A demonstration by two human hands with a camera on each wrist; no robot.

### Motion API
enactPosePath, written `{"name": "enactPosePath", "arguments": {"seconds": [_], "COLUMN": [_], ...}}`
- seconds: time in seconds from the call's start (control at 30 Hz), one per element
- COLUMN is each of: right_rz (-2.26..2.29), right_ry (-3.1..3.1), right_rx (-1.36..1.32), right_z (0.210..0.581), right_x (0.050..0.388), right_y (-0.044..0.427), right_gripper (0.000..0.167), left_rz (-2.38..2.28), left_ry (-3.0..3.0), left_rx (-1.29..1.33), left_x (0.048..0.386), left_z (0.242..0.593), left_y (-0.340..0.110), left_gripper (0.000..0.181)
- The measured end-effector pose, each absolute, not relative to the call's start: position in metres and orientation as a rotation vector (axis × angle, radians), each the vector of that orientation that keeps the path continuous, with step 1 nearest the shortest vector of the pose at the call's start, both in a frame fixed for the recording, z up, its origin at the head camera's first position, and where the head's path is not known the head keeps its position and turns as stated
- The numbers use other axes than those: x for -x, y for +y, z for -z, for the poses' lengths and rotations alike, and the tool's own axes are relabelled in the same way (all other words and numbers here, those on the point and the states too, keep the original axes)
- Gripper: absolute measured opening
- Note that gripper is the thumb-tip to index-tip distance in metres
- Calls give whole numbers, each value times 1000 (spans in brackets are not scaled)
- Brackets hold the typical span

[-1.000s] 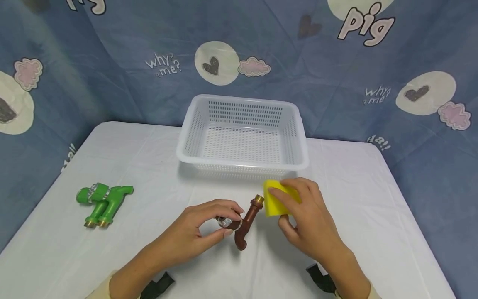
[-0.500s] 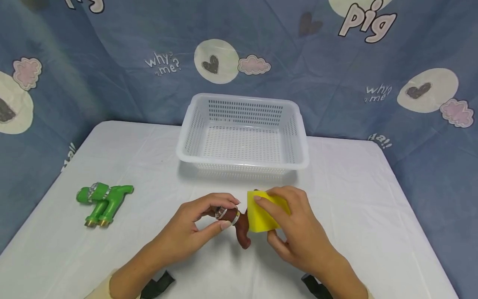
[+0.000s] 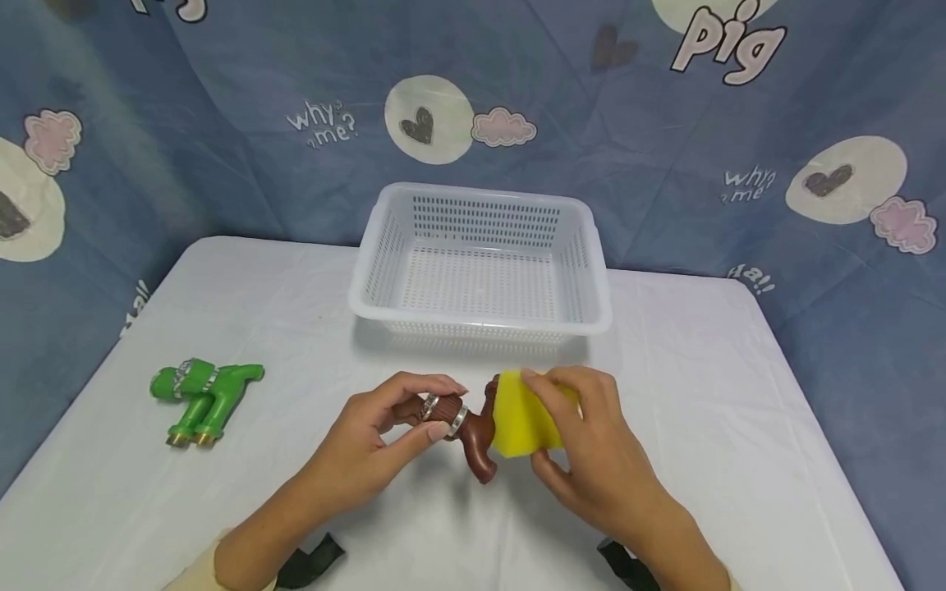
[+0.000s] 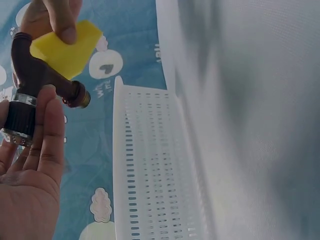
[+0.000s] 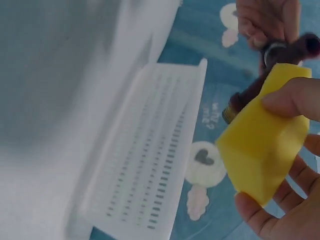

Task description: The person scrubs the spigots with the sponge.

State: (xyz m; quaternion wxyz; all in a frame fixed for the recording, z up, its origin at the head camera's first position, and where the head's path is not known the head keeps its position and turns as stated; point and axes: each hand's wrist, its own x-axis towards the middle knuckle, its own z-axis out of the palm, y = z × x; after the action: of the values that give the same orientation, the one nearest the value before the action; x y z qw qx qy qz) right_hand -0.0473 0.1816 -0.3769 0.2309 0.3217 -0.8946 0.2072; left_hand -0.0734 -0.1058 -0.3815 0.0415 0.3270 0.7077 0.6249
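Note:
My left hand (image 3: pixel 369 447) pinches a brown faucet (image 3: pixel 479 435) by its ribbed handle with silver bands, between thumb and fingers. In the left wrist view the faucet (image 4: pixel 37 75) shows its curved spout and a brass-threaded end. My right hand (image 3: pixel 594 443) grips a yellow sponge (image 3: pixel 521 419), which lies against the side of the faucet body. From the right wrist the sponge (image 5: pixel 265 140) looks bent between thumb and fingers, covering part of the faucet (image 5: pixel 250 95). Both things are held above the white table.
A white perforated plastic basket (image 3: pixel 480 316) stands at the back middle of the table (image 3: pixel 702 394). Two green faucets (image 3: pixel 210 402), one overlapping the other, lie at the left. A blue printed cloth (image 3: pixel 591 123) hangs behind.
The right hand has brought the sponge leftward onto the faucet, where it was just apart a second ago. The left hand has turned the faucet slightly, and more of its handle shows.

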Motion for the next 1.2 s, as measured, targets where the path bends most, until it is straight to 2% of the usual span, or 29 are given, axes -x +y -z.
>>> {"name": "enactPosePath", "arguments": {"seconds": [0.17,0.4,0.63,0.93,1.03,1.2], "right_rz": [-523,-500,-592,-524,-531,-717], "right_ry": [-2408,-2459,-2391,-2505,-2517,-2512], "right_rx": [-949,-839,-965,-857,-808,-813], "right_z": [381,383,379,386,385,378], "right_x": [52,56,51,62,64,58], "right_y": [180,187,179,189,195,195], "right_gripper": [82,82,79,83,80,77], "left_rz": [-1967,-2026,-2031,-2020,-1990,-1936], "left_ry": [2107,2029,2031,2064,2104,2161], "left_rx": [-976,-933,-883,-895,-904,-902], "left_x": [74,75,75,74,74,73], "left_z": [382,382,381,383,382,382], "left_y": [-106,-107,-108,-107,-107,-107], "left_gripper": [40,39,37,40,41,43]}}
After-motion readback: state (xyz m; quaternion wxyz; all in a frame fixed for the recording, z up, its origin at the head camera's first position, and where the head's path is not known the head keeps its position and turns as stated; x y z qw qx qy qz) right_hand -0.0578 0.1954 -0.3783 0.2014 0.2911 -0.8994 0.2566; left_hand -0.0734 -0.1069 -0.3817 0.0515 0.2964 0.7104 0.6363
